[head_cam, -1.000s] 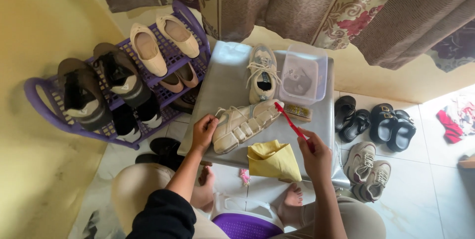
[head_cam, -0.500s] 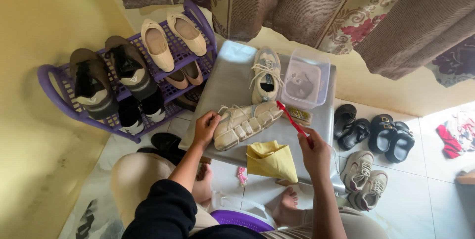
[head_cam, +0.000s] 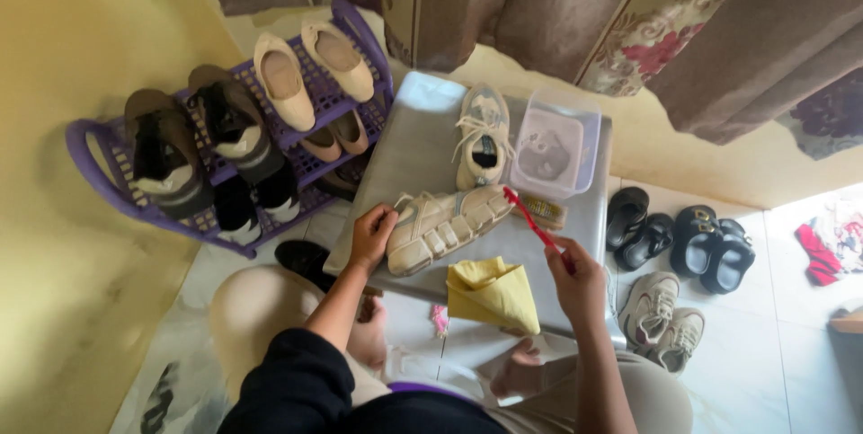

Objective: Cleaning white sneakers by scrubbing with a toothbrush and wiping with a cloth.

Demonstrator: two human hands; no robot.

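Observation:
A cream sneaker (head_cam: 445, 227) lies on its side on a low grey table (head_cam: 409, 151). My left hand (head_cam: 371, 234) grips its heel end. My right hand (head_cam: 577, 283) holds a red toothbrush (head_cam: 532, 220) whose head touches the sneaker's toe end. The matching sneaker (head_cam: 483, 137) stands upright further back on the table. A folded yellow cloth (head_cam: 493, 295) lies on the table's near edge between my hands. A clear plastic tub (head_cam: 555, 146) with some liquid stands beside the upright sneaker.
A purple shoe rack (head_cam: 315, 164) at the left holds several pairs of shoes. Black sandals (head_cam: 715, 245) and black slip-ons (head_cam: 634, 227) lie on the floor at the right, with beige sneakers (head_cam: 661, 313) nearer. Curtains (head_cam: 539, 12) hang behind.
The view has shifted slightly. My hands stay on the sneaker and toothbrush, with the brush head still at the toe end.

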